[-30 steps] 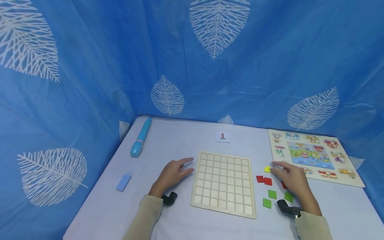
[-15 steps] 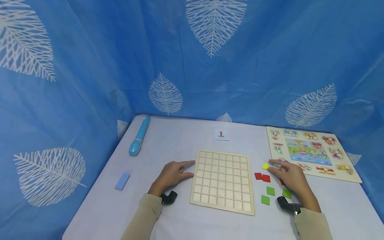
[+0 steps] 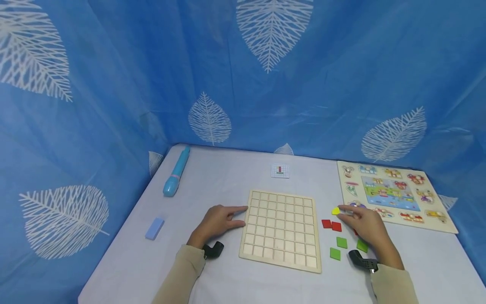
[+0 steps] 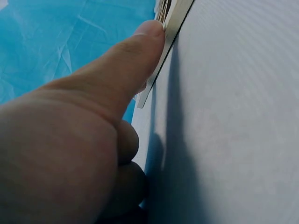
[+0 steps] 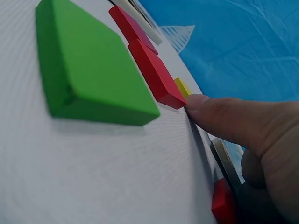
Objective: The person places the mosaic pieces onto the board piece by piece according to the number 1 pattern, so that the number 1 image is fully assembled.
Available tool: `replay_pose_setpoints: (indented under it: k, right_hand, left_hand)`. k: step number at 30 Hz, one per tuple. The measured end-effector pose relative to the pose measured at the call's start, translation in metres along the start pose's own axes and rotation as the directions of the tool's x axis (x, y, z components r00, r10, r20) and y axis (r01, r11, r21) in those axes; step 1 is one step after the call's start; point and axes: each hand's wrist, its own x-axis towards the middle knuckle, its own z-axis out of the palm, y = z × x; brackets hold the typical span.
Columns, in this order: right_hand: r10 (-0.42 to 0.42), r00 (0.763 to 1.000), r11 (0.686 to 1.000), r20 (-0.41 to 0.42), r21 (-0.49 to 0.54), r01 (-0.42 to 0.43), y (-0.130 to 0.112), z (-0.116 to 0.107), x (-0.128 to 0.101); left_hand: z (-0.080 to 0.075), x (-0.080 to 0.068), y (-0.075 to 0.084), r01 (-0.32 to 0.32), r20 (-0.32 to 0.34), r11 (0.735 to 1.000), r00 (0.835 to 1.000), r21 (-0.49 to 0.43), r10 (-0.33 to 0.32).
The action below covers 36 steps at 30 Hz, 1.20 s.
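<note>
A pale wooden grid board, square-celled w/ flat raised ribs, lay mid-table on a smooth light tablecloth. The left hand rested flat beside the board's left edge, fingers straight, thumb tip touching the edge; it held nothing. The right hand lay right of the board, forefinger stretched out, tip just at a small yellow tile; other fingers loosely curled, grip not clear, nothing seen held. Near it: two flat red square tiles side by side, matte green tiles w/ softly rounded corners. A glossy picture puzzle board sat at the far right. Vs. 0.5 s earlier: both hands and all pieces sat about the same; the forefinger stayed by the yellow tile.
</note>
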Motion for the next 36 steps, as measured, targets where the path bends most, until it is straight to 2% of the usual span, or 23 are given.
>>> replay_pose_setpoints:
  k: [18,25,36]
  right_hand:
    - [0.024,1.0,1.0,0.0,-0.002,-0.024,0.0004,0.0035,-0.0006]
    - [0.003,0.999,1.0,-0.044,-0.004,-0.003,0.0021,0.0045,0.0004]
    - [-0.008,0.998,1.0,-0.068,-0.023,0.007,0.004,0.0061,0.0018]
  left_hand:
    - [0.0,-0.0016,0.0028,-0.013,-0.005,1.0,1.0,0.017,0.013]
    - [0.0001,-0.0015,0.0035,-0.013,-0.008,0.999,1.0,0.035,0.014]
    - [0.0017,-0.0006,0.0001,-0.025,-0.011,0.999,1.0,0.034,0.026]
